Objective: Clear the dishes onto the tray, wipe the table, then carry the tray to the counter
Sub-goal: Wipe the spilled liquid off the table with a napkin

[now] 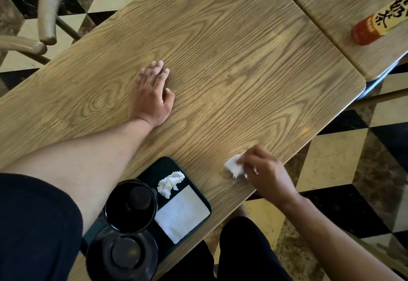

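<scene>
My left hand lies flat, palm down and fingers apart, on the bare wooden table. Near the table's front edge my right hand pinches a crumpled white tissue against the wood. A dark tray sits at the near edge, between my arms. It holds two black bowls, a crumpled white napkin and a flat white napkin. My left arm hides part of the tray.
A second wooden table butts against the far right, with a red bottle lying on it. A chair's curved metal frame stands at the far left. Checkered floor tiles surround the tables.
</scene>
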